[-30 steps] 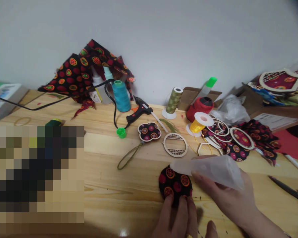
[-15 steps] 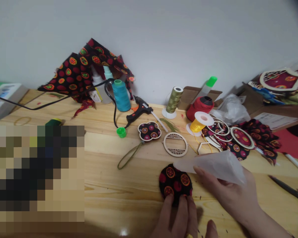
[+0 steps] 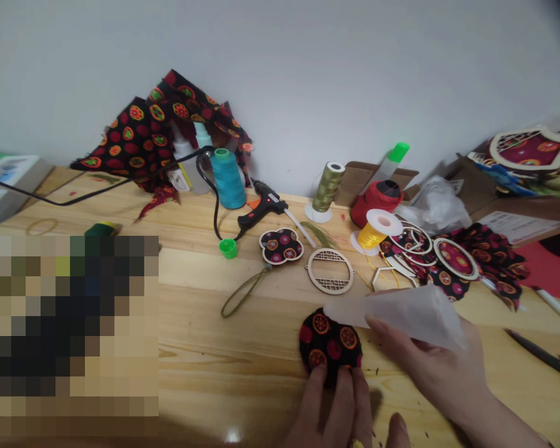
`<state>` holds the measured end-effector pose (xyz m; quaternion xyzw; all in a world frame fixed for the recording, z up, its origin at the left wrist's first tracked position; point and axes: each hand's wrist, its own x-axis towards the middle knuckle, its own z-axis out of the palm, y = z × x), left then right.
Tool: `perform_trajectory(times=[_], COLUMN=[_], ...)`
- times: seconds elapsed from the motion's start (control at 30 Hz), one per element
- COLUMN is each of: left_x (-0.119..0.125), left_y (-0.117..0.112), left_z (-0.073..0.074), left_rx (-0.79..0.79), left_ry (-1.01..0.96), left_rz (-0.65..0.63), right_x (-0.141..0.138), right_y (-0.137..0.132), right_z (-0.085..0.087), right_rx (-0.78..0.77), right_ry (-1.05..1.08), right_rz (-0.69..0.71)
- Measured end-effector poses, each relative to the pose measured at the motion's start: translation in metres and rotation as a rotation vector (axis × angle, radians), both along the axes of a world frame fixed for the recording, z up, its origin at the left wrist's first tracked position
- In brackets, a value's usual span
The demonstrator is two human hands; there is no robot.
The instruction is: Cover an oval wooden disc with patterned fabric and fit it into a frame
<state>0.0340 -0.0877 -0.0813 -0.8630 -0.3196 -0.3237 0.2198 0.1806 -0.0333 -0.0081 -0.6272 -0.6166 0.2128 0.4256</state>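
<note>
A round piece covered in dark patterned fabric [image 3: 333, 342] lies flat on the wooden table. The fingertips of my left hand [image 3: 333, 404] press on its near edge, the fingers stretched out and spread. My right hand [image 3: 441, 367] is closed around a translucent white glue bottle [image 3: 404, 314], tilted nearly level. Its narrow end points left and meets the far edge of the fabric piece; whether glue comes out cannot be made out. Beyond the fabric piece lies a round wooden lattice frame [image 3: 330, 287]. A green cap [image 3: 228, 249] sits farther left.
A glue gun [image 3: 264, 208] with a white stick rests near the wall, between a blue thread cone [image 3: 228, 180] and an olive thread spool [image 3: 327, 190]. A flower-shaped pendant [image 3: 282, 247], yellow cord spool [image 3: 376, 230] and several wooden frames lie nearby. Scissors [image 3: 544, 358] are at right.
The bottle's narrow end has shifted very slightly left along the fabric piece's far edge. My left hand stays in place.
</note>
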Motion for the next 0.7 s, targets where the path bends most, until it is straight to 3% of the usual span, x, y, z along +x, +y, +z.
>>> perform_trajectory(times=[0.23,0.7], left_x=[-0.0002,0.0007], left_y=[-0.0017,-0.0017], left_z=[0.0015,0.0022], left_rx=[-0.011,-0.032], left_ry=[-0.009,-0.002], left_rz=[0.001,0.000], right_x=[-0.0015,-0.0012], right_y=[0.0004,0.0003], right_z=[-0.0011,0.0032], right_rx=[-0.012,-0.046], right_ry=[-0.031,-0.019], right_rz=[0.118,-0.083])
